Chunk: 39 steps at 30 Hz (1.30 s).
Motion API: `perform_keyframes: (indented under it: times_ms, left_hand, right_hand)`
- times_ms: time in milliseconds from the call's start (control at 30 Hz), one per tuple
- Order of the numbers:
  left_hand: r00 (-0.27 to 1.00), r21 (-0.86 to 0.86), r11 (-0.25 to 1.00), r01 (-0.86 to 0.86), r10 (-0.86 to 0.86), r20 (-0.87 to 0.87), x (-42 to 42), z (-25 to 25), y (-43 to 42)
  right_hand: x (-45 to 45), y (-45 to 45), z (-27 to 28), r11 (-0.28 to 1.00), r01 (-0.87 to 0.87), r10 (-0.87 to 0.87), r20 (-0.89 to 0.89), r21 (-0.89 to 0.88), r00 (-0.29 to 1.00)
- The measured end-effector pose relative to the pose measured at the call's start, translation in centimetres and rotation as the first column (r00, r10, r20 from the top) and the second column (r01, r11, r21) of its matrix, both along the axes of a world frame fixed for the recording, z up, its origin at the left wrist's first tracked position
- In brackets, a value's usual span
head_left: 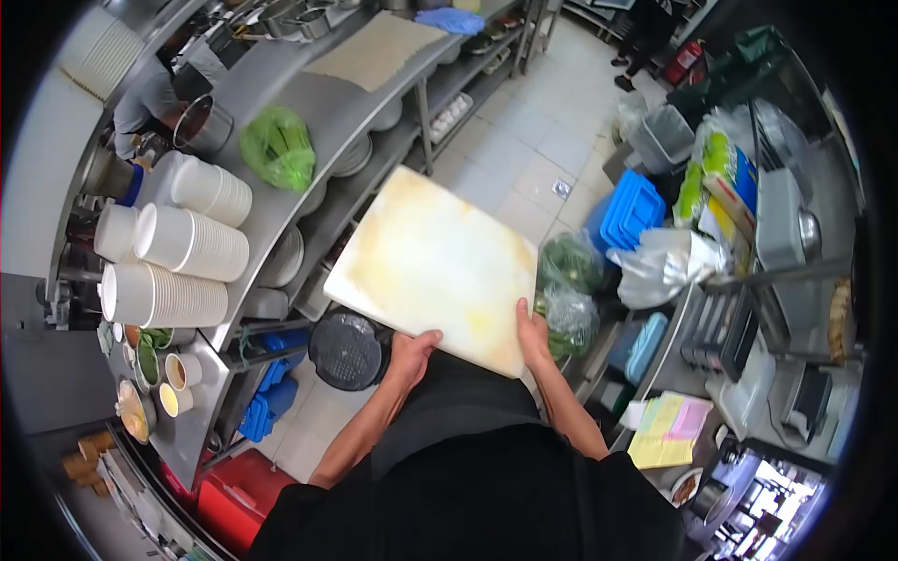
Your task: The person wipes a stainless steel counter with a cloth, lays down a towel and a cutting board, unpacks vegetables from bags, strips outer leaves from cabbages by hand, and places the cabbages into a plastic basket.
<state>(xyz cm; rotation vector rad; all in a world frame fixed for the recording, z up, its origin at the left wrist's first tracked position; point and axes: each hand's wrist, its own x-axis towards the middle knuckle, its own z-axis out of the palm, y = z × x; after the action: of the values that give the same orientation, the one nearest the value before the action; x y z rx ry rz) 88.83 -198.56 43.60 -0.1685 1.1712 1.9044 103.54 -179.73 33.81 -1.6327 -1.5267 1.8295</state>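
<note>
A large white cutting board (pixel 435 266) with yellowish-brown stains is held out in front of my body, above the floor. My left hand (pixel 412 359) grips its near edge, with the thumb lying on top. On the right side, near the corner, my right hand (pixel 533 335) is closed round the edge, thumb also on the upper face. The fingers beneath the board are hidden. Below and left of the board, a black perforated basket (pixel 348 352) is close to my left hand. Bags of green vegetables (pixel 569 318) lie just beyond my right hand.
A steel counter (pixel 309 117) on the left bears stacked white tubs (pixel 192 245) and a green bag of vegetables (pixel 278 148). At right are a blue lidded bin (pixel 631 213) and a shelf unit with papers (pixel 670 428). Other people stand beyond the counter and along the aisle.
</note>
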Motion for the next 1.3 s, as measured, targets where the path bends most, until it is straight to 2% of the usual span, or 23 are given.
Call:
perform_keyframes:
  times_ms: [67,100,133,167,233,300,333,367,400,533,633,733,800,833,967,1033,1067,1133,1167,1200,1233,1267,1300]
  left_hand:
    - [0.963,0.039,0.981,0.191,-0.180,-0.201,-3.0,-0.6,0.9]
    - [0.962,0.048,0.981,0.189,-0.175,-0.211,-5.3,0.9,1.3]
    - [0.947,0.315,0.893,0.320,-0.297,-0.119,-8.0,3.6,1.8]
    - [0.897,0.568,0.725,0.391,-0.437,-0.060,-11.0,4.9,2.0]
    - [0.906,0.604,0.797,0.032,-0.278,0.319,-20.7,-2.6,1.5]
    - [0.988,0.697,0.710,0.098,-0.151,0.015,-25.0,7.7,7.2]
    - [0.989,0.711,0.696,0.098,-0.148,0.008,-27.5,4.6,8.2]
    - [0.996,0.416,0.906,0.076,-0.046,-0.083,-30.3,-0.8,9.1]
    - [0.979,0.078,0.997,-0.008,0.024,-0.203,-32.9,-3.8,10.3]
    - [0.979,0.072,0.984,-0.162,0.170,-0.114,-38.0,-4.7,14.5]
    - [0.954,0.014,0.970,-0.244,0.243,-0.178,-42.3,-5.1,16.8]
    - [0.934,-0.127,0.938,-0.324,0.295,-0.201,-46.8,-3.9,19.4]
    - [0.860,-0.299,0.832,-0.468,0.351,-0.370,-49.8,-3.3,21.5]
    - [0.857,-0.302,0.825,-0.477,0.360,-0.369,-51.5,-3.8,22.4]
    - [0.807,-0.441,0.717,-0.539,0.289,-0.516,-57.5,-7.0,25.4]
    - [0.758,-0.488,0.629,-0.605,0.268,-0.594,-59.4,-8.0,27.0]
    - [0.757,-0.503,0.606,-0.617,0.281,-0.589,-60.1,-7.7,27.7]
    - [0.860,-0.761,0.431,-0.485,0.076,-0.505,-60.8,-5.5,29.3]
    - [0.867,-0.777,0.406,-0.481,0.087,-0.491,-60.3,-4.2,30.3]
    - [0.824,-0.822,0.143,-0.551,-0.065,-0.563,-59.6,-2.7,31.4]
    - [0.779,-0.781,-0.113,-0.614,-0.247,-0.576,-59.2,-1.9,32.5]
    - [0.792,-0.792,-0.130,-0.596,-0.259,-0.553,-59.1,-2.9,32.5]
    - [0.797,-0.807,-0.042,-0.590,-0.194,-0.572,-59.3,-4.9,31.7]
  right_hand:
    - [-3.8,4.0,0.8,0.996,-0.043,0.050,-0.080,0.079,0.996]
    - [-6.0,6.5,2.2,0.985,-0.070,0.092,-0.138,0.157,0.986]
    - [-8.2,9.6,4.3,0.964,-0.152,0.184,-0.136,0.220,0.973]
    - [-10.6,12.6,5.7,0.950,-0.174,0.226,-0.186,0.258,0.956]
    - [-15.4,18.7,7.8,0.930,-0.196,0.273,-0.227,0.311,0.935]
    - [-20.5,24.0,9.2,0.861,-0.334,0.416,-0.153,0.382,0.897]
    - [-23.2,25.5,9.5,0.852,-0.336,0.422,-0.148,0.402,0.894]
    - [-26.1,26.8,10.0,0.802,-0.369,0.447,-0.061,0.469,0.893]
    - [-29.4,28.5,10.9,0.743,-0.402,0.461,0.026,0.534,0.887]
    - [-40.1,32.3,13.0,0.693,-0.591,0.557,0.213,0.414,0.803]
    - [-47.3,35.1,13.6,0.570,-0.658,0.606,0.290,0.492,0.741]
    - [-54.0,37.7,13.6,0.528,-0.676,0.654,0.261,0.514,0.710]
    - [-59.2,40.2,12.2,0.451,-0.697,0.668,0.307,0.558,0.678]
    - [-61.8,41.5,11.3,0.374,-0.709,0.670,0.354,0.598,0.652]
    - [-70.9,45.2,9.7,0.318,-0.735,0.750,0.315,0.599,0.582]
    - [-74.6,47.1,8.5,0.251,-0.764,0.749,0.381,0.594,0.542]
    - [-76.0,48.1,7.6,0.237,-0.778,0.769,0.377,0.582,0.516]
    - [-78.3,50.1,5.6,0.251,-0.802,0.814,0.330,0.542,0.477]
    - [-78.4,50.6,5.4,0.241,-0.817,0.831,0.324,0.523,0.452]
    - [-77.4,50.6,6.3,-0.009,-0.653,0.769,0.423,0.757,0.479]
    - [-76.7,51.0,6.8,-0.279,-0.414,0.687,0.481,0.867,0.545]
    - [-76.0,51.6,6.5,-0.261,-0.433,0.697,0.479,0.863,0.534]
    - [-75.2,52.5,6.1,-0.250,-0.471,0.693,0.496,0.846,0.523]
